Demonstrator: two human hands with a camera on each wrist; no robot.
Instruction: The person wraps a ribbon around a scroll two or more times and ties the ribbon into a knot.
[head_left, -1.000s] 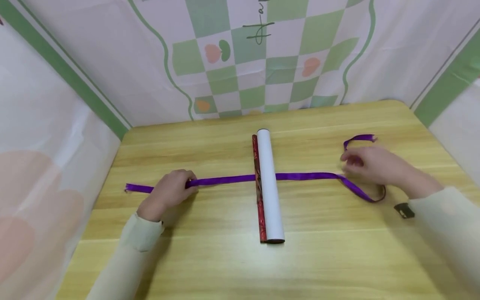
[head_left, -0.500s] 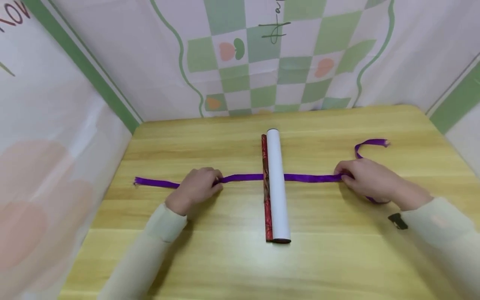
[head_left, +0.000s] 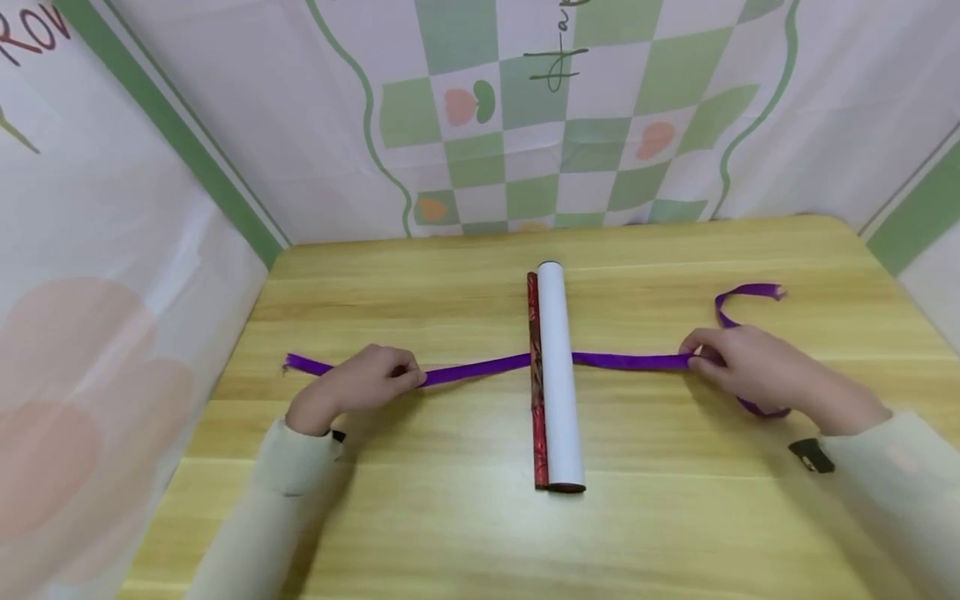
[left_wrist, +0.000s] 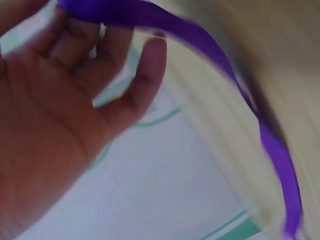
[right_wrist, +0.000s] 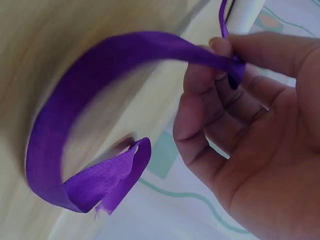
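A purple ribbon runs across the table and passes beneath a white roll and a thin red patterned strip lying side by side. To the left of them, my left hand pinches the ribbon between thumb and fingers; its frayed tail sticks out behind that hand. On the other side, my right hand pinches the ribbon too, and the loose end curls beyond it. The right wrist view shows the ribbon looping away from the right hand's fingertips. In the left wrist view, the ribbon trails past the left hand's curled fingers.
The wooden table ends at a fabric backdrop with green checks. A second fabric panel stands along the left side. A small dark tag shows by the right sleeve.
My right hand has come down onto the ribbon and now pinches it. My left hand slid along the ribbon toward the roll, then drew back slightly left. The right stretch of ribbon is straighter.
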